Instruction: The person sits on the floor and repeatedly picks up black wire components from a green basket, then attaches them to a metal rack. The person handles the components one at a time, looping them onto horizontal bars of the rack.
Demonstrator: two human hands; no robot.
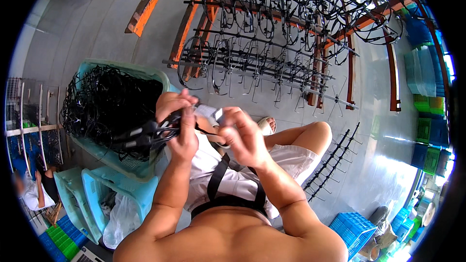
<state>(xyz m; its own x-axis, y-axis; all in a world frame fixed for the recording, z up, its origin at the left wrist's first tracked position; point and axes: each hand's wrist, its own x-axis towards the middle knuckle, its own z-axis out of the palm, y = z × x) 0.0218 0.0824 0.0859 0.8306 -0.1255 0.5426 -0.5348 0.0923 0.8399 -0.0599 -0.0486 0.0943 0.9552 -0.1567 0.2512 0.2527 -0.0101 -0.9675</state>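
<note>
In front of my lap, my left hand (185, 133) is closed around a bundle of black cables (141, 137) with thick dark ends that stick out to the left. My right hand (242, 137), slightly blurred, pinches a thin black cable that runs across from the bundle. Just to the left of my hands, a pale green plastic basket (167, 83) is heaped with tangled black cables (114, 97). A small grey-white object (209, 112) shows between the hands; what it is, I cannot tell.
Ahead stands an orange metal rack (189, 24) with black bars, hooks and hanging black cables. A hooked bar (335, 162) lies on the floor at right. Pale blue stools (97, 184), a clear plastic bag (121, 221) and a blue crate (352, 230) are nearby. Another person (36, 191) sits far left.
</note>
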